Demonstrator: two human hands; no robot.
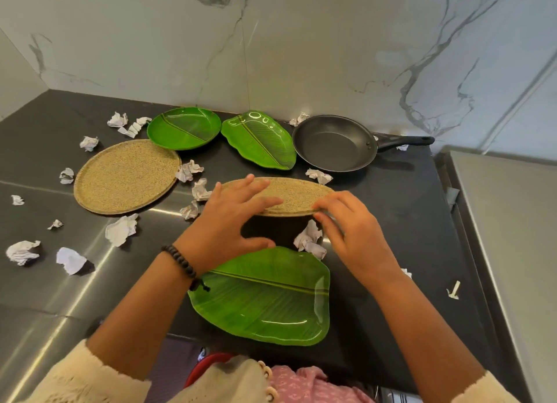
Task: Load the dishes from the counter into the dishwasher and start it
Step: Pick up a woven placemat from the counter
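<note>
Though speckled, round tan plate (289,193).

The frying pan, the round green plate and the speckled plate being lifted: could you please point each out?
frying pan (333,145), head view, inner base.
round green plate (184,127), head view, centre.
speckled plate (291,193), head view, top surface between both hands.

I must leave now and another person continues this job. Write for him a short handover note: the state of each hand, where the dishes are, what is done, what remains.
Hands: left hand and right hand both grip the near edge of a speckled tan plate, lifted and tilted above the counter.
On the counter: second tan plate at left, round green plate and leaf-shaped green plate at the back, black frying pan at right, large leaf plate nearest you. Crumpled paper scraps lie around.
Done: nothing loaded that can be seen.
Left: load every dish, then start the dishwasher, which is out of view.
</note>
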